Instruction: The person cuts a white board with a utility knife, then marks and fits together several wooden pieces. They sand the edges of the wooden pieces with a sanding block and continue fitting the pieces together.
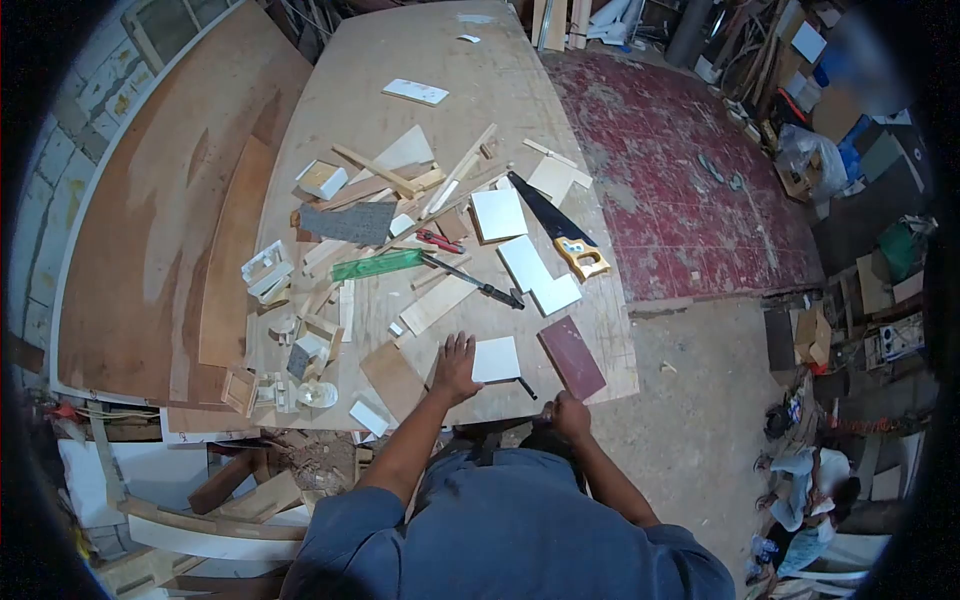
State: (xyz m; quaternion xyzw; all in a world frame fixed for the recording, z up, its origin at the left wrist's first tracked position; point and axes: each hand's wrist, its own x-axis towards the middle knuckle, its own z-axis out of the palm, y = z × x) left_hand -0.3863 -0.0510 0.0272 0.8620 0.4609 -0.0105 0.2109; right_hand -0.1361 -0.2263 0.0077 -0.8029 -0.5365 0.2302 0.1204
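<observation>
My left hand [457,370] lies with its fingers stretched out on the tabletop, against the left edge of a white square board [495,360]. My right hand [570,416] is closed at the near edge of the table; what it grips, if anything, I cannot make out. A thin black stick-like piece [527,388] sits at the board's lower right corner, apart from my right hand. To the right of the board is a dark red rectangular block [572,358]. A brown flat panel [394,380] rests left of my left hand, with a small white block [369,417] near it.
The wooden worktable [350,90] carries a handsaw [560,230], a green strip [378,265], red-handled pliers [440,240], white board pieces [525,265] and many wood offcuts. A large brown panel [160,240] leans at left. Another person [815,490] is at the lower right.
</observation>
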